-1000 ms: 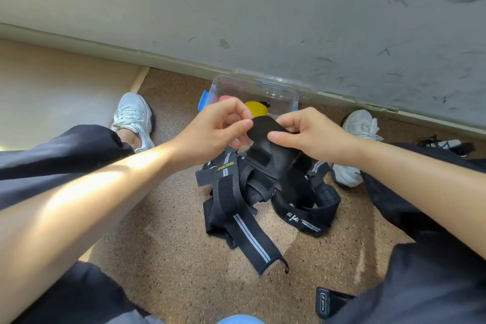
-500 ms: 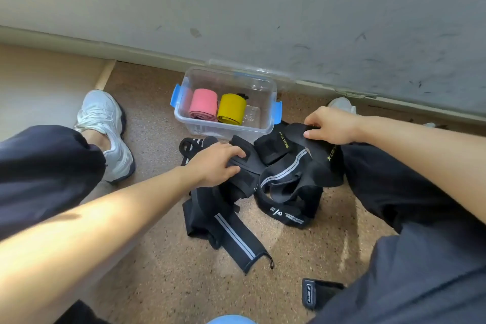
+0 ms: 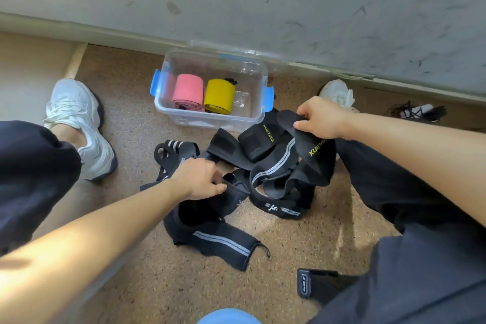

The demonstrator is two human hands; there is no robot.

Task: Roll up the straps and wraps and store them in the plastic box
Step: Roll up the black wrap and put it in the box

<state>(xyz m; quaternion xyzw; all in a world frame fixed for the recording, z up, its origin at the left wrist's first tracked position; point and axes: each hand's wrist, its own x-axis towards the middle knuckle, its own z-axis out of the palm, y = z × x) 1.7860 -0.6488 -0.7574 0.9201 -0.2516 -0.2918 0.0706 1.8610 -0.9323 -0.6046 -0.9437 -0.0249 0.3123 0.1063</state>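
Barely started: pink rolled band (image 3: 188,91), yellow rolled band (image 3: 219,96) inside clear blue-latched plastic box (image 3: 168,110). Tangled black fabric straps (image 3: 273,166) unrolled on speckled floor (image 3: 126,134) beside box, pinched in left grip (image 3: 200,179), right grip (image 3: 323,118).

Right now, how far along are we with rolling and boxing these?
Done: a pink roll and a yellow roll sit in the plastic box. In hand: the right hand grips a black XUEYING wrap, and the left hand pinches a striped wrap, both unrolled. Left: the tangled black pile on the floor, plus a strap beside the right leg, none boxed.
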